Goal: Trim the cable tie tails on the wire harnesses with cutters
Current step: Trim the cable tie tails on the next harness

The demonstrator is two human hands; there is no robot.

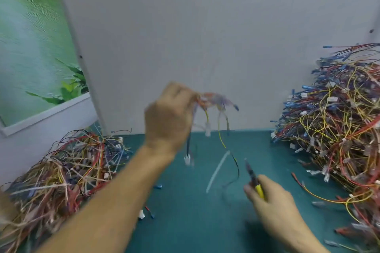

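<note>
My left hand (168, 117) is raised above the green table and grips a small wire harness (213, 102) of mixed colours, blurred by motion. Its wires and white connectors (207, 129) dangle below the hand. A long white cable tie tail (218, 170) hangs off the harness, slanting down over the table. My right hand (273, 197) is lower and to the right, holding cutters (254, 178) with yellow handles; the dark tip points up and left, a short way from the tie tail. Whether the jaws are apart is unclear.
A tall heap of harnesses (337, 125) fills the right side against the grey wall. Another heap with many white tie tails (61, 170) lies at the left. Loose connectors and wire scraps (148, 211) dot the green table (195, 222). A window frame (47, 109) stands at far left.
</note>
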